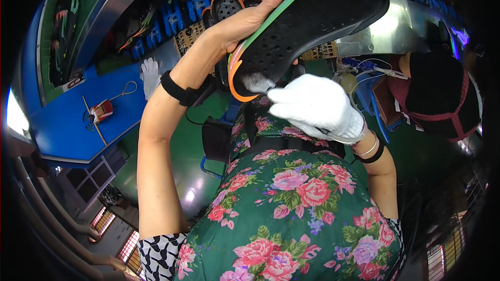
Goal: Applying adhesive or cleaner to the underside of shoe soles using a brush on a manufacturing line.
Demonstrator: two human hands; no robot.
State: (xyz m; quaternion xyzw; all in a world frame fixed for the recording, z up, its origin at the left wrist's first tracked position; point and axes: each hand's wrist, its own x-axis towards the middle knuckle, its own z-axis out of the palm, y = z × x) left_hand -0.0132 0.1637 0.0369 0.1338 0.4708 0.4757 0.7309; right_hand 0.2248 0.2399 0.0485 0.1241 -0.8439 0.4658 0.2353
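Note:
My left hand [249, 20], bare, grips a large black shoe sole [320, 18] by its green and orange edge and holds it up, tilted. Small holes dot the sole's inner face, and its orange-rimmed heel end points down toward me. My right hand [315, 104], in a white knitted glove, is closed on a small brush whose handle is mostly hidden by the fingers. The pale bristles of the brush [257, 81] lie against the inside of the heel end.
Beyond the sole, shoe parts and blue holders [198, 6] line a metal-edged conveyor [396, 26]. On the left stands a blue table [62, 130] with a white glove [150, 75] and a red can-like object [101, 110] with a stick. Another person [437, 91] in dark clothing is at the right.

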